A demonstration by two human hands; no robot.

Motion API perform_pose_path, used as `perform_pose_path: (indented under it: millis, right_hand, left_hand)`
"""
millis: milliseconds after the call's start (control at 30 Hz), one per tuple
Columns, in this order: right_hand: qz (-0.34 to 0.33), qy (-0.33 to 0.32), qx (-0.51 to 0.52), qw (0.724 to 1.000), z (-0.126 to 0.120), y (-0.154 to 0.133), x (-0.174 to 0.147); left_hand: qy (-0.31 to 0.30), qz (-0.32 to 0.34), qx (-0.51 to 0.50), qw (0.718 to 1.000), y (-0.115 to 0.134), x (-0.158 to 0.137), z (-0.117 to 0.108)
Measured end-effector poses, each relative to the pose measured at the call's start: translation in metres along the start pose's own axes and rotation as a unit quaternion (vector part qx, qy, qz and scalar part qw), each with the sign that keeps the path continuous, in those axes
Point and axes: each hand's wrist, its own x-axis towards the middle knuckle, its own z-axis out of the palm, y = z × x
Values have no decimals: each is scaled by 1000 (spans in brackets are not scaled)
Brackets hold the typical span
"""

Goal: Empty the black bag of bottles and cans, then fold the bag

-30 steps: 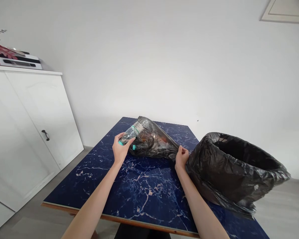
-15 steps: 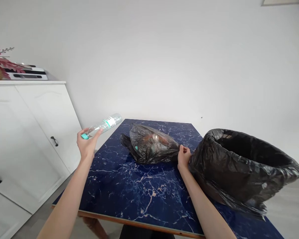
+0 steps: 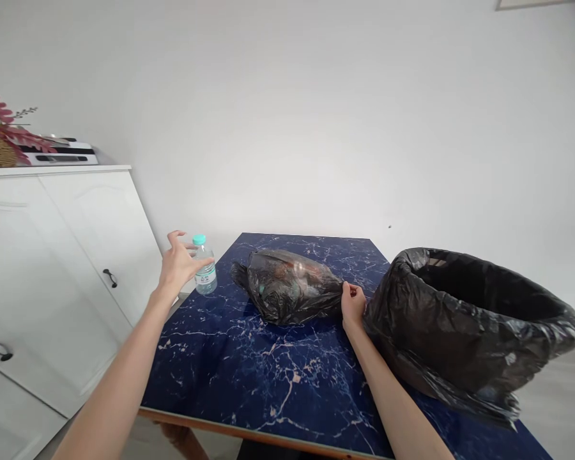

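A clear plastic bottle (image 3: 206,276) with a turquoise cap stands upright near the left edge of the table. Just beside it, my left hand (image 3: 179,260) is open, its thumb and fingers spread around the bottle's upper part without closing on it. My right hand (image 3: 353,303) pinches the gathered right end of a thin black plastic bag (image 3: 287,287) lying on the table. Rounded, partly reddish contents show dimly through the bag; I cannot make out what they are.
A large bin lined with a black bag (image 3: 450,326) stands open on the right of the blue marbled table (image 3: 268,377). A white cabinet (image 3: 71,255) is at the left, with a pink plant (image 3: 4,121) and a white device (image 3: 62,153) on top. A wall rises behind.
The bottle was tilted in my left hand; now it stands upright on the table and the hand has let go. My right hand still pinches the black bag, which sits slightly lower.
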Motion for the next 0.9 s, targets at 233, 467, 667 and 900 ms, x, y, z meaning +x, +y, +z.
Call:
perform_pose_path:
  millis: [233,467,667,900]
  right_hand:
    - [3,-15,-16,1000,-1,-5,-4]
    - [6,-24,-33,999,-2,-6,-4]
    - [2,-26,-41,999,-4,-3,-2]
    - [-3,-19,-37,999,-4,-3,-3]
  left_hand:
    - [-2,-8,-5,1000,-13,1,13]
    - [0,-47,-39,998,-34,0,34]
    - [23,-43,-43,998,-44,-15,48]
    - [-2,135,-27,990,-22,-81,61]
